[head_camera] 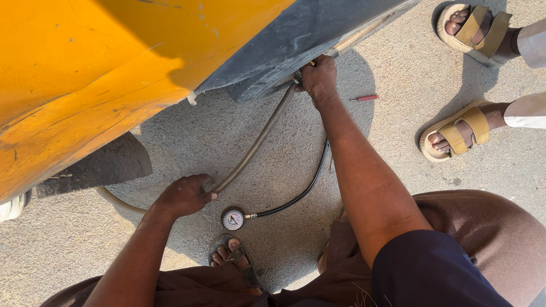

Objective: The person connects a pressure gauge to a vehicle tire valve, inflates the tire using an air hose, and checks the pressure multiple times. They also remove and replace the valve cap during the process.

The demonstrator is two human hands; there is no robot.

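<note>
Head view, looking straight down: the right hand [318, 79] is closed around the far end of a grey hose [256, 142], pressed up under the edge of the dark mudguard [296, 40] where it meets the yellow vehicle body [102, 68]. Its fingers are tucked beneath that edge, so how they wrap the fitting cannot be told. Just right of this grip lies a small red screwdriver [365, 98] on the concrete ground [398, 68], with open ground between it and the knuckles.

From that hand the hose curves down and left to the left hand [185, 196], which lies curled over it, thumb pointing right; whether the fingers are clamped fully round the hose is not clear. Just right of and slightly below the left thumb sits a round pressure gauge [233, 219], white-faced, not touched by the hand. A thin black hose [307, 185] leaves the gauge and passes behind the right forearm.

Left of the left hand, a dark flap [96, 165] hangs off the yellow body, leaving a narrow strip of ground. Below the gauge is the person's own sandalled foot [233, 256]. Well right of the right hand stand another person's sandalled feet [460, 128].
</note>
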